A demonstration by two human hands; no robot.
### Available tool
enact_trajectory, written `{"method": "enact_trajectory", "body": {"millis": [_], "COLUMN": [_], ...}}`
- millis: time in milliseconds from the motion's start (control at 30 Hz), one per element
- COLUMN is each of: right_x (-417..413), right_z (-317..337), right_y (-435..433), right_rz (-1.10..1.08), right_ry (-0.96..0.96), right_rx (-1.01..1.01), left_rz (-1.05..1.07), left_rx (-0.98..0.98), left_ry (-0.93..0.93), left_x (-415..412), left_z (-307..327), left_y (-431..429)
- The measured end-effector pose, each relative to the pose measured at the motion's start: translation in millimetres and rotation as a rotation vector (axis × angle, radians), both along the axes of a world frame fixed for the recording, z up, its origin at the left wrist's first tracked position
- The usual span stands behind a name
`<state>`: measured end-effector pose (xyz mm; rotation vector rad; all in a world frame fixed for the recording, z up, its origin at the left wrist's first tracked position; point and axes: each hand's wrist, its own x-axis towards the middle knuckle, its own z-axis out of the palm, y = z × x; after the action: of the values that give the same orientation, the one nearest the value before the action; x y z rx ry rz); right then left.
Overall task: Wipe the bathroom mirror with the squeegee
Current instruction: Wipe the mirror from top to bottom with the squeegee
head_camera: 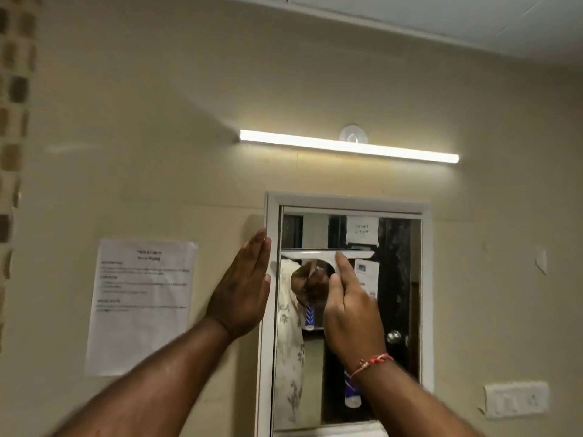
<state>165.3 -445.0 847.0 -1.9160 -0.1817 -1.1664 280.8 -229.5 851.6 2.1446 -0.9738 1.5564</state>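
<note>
The bathroom mirror point(397, 310) hangs in a white frame on the beige wall. A white squeegee point(315, 256) lies with its blade level against the upper part of the glass. My right hand point(350, 313) grips its handle from below, the index finger stretched up along the head. My left hand point(243, 288) is flat, fingers together, pressed against the left side of the mirror frame. The handle itself is hidden under my right hand. The glass reflects my hand, a patterned cloth and a dark door.
A lit tube light point(347, 146) runs above the mirror. A printed paper sheet point(142, 304) is stuck to the wall left of the frame. A white switch plate point(515, 400) sits at the lower right. Brown mosaic tiles point(14, 121) line the far left edge.
</note>
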Motion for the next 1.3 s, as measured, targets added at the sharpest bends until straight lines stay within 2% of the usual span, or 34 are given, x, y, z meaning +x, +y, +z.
{"method": "enact_trajectory", "body": {"millis": [133,300,700,1300], "right_x": [13,22,24,20], "right_z": [50,76,85,84], "right_y": [3,6,7,11], "right_rz": [0.011,0.033,-0.014,-0.137], "right_ry": [-0.027,-0.041,-0.036,-0.012], "right_rx": [-0.006,0.031,0.010,-0.065], "left_rz": [-0.089,-0.147,-0.126,-0.239], "left_rx": [-0.049,-0.078,-0.143,-0.161], "left_ry": [0.047,0.034,-0.001,-0.002], "left_x": [5,12,21,25], "left_z": [45,70,85,77], "left_y": [-4,-5,-14,-18]}}
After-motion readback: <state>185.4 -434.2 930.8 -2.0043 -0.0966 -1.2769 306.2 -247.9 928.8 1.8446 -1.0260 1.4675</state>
